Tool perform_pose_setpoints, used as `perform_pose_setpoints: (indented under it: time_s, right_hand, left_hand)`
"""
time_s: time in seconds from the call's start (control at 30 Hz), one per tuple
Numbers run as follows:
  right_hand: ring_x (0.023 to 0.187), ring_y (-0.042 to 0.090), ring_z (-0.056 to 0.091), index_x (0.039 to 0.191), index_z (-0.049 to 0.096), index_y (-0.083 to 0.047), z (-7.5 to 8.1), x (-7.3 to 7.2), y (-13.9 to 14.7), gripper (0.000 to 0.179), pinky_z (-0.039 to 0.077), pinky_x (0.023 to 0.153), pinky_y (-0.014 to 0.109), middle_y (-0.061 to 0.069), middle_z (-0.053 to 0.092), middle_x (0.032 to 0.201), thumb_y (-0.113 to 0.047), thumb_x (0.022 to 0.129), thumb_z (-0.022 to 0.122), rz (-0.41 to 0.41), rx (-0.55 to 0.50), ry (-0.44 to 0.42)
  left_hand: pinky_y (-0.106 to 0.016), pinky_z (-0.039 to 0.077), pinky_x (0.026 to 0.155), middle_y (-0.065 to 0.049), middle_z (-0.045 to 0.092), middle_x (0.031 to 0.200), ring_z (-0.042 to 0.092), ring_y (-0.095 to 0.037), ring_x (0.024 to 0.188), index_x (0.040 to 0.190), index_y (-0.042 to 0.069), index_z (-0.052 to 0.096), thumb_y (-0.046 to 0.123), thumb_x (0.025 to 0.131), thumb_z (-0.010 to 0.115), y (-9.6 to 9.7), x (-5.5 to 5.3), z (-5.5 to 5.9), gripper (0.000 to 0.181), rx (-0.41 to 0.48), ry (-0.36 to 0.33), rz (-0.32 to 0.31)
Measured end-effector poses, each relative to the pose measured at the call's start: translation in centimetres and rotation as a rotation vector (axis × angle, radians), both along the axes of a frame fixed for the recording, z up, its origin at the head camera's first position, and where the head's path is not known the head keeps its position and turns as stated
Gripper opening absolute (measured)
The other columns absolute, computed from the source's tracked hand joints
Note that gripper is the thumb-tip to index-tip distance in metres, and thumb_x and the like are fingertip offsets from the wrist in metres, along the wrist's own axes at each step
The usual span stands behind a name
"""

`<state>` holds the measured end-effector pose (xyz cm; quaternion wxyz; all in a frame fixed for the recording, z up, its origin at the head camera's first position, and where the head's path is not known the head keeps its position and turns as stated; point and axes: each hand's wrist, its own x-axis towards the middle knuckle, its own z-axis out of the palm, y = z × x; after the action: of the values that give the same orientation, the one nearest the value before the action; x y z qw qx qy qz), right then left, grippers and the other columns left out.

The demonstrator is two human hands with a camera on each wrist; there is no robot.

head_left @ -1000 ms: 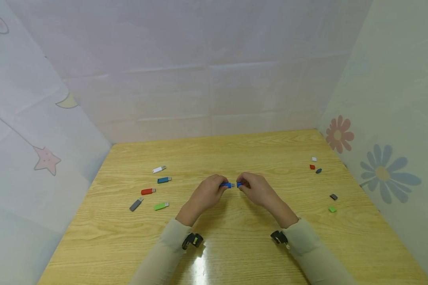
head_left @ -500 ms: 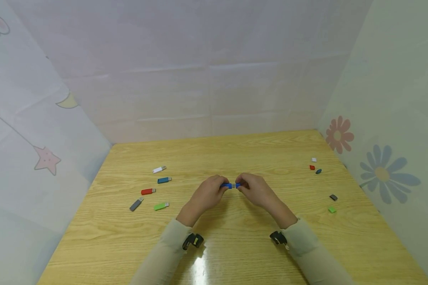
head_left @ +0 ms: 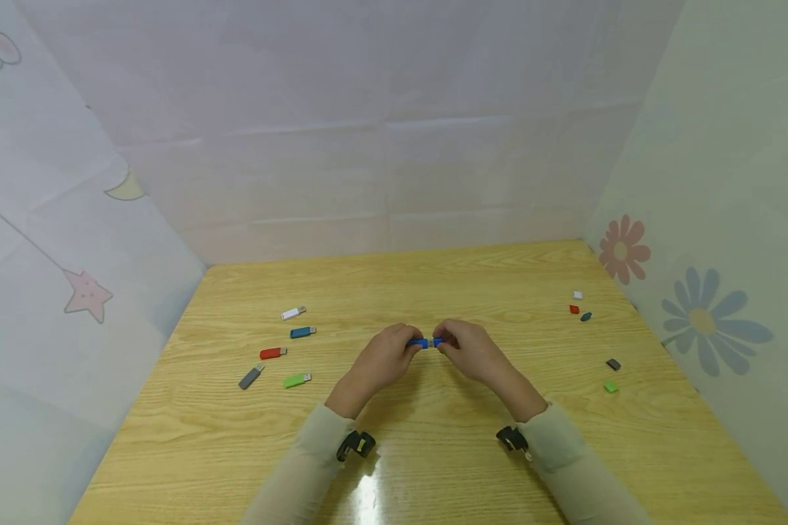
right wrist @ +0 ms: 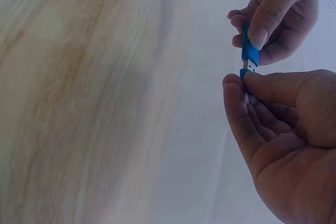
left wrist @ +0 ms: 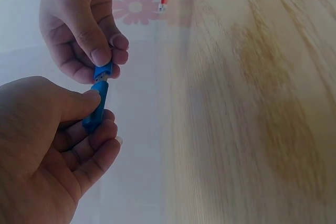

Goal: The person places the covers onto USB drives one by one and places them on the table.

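Over the middle of the table, my left hand [head_left: 382, 356] pinches a blue USB stick [left wrist: 96, 107] between thumb and fingers, its metal plug pointing right. My right hand [head_left: 474, 353] pinches a small blue cap [left wrist: 104, 70] of matching colour. In both wrist views the cap's mouth meets the plug's tip, and part of the metal plug [right wrist: 251, 65] still shows between cap and body. Fingers hide the far end of the stick and much of the cap.
On the left lie uncapped USB sticks: white [head_left: 292, 313], teal [head_left: 302, 332], red [head_left: 272, 353], grey [head_left: 250, 378] and green [head_left: 295, 380]. Caps lie on the right: white [head_left: 577, 295], red [head_left: 574, 309], teal [head_left: 586, 316], dark grey [head_left: 613, 364] and green [head_left: 611, 387]. Walls border the table [head_left: 433, 467].
One second ago a gap separated the cap from the plug's tip. The right hand has moved slightly left, bringing the cap onto the plug's end. The other sticks and caps have not moved.
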<state>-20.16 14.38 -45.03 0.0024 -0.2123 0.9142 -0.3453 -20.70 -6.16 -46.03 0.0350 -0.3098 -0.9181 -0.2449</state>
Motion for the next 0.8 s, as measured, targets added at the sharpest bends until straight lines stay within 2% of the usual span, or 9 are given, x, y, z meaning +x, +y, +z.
perform_pose_setpoints:
  time_s: [0.53, 0.8]
  right_hand:
    - [0.086, 0.018, 0.068, 0.106, 0.068, -0.006, 0.21, 0.18, -0.19, 0.011, 0.058, 0.075, 0.034, 0.004, 0.071, 0.097, -0.003, 0.096, 0.069, 0.019, -0.01, 0.011]
    - [0.084, 0.017, 0.068, 0.105, 0.068, -0.005, 0.11, 0.1, -0.1, 0.011, 0.058, 0.074, 0.033, 0.004, 0.07, 0.095, -0.001, 0.095, 0.069, 0.031, -0.002, 0.03]
  left_hand:
    - [-0.026, 0.056, 0.079, -0.005, 0.068, 0.103, 0.065, -0.017, 0.092, 0.113, 0.006, 0.067, 0.018, 0.104, 0.059, 0.39, 0.05, -0.01, 0.017, -0.003, -0.004, -0.004]
    - [-0.026, 0.055, 0.079, -0.004, 0.066, 0.104, 0.063, -0.016, 0.091, 0.114, 0.006, 0.066, 0.017, 0.105, 0.056, 0.56, 0.26, 0.21, 0.017, -0.015, -0.034, -0.002]
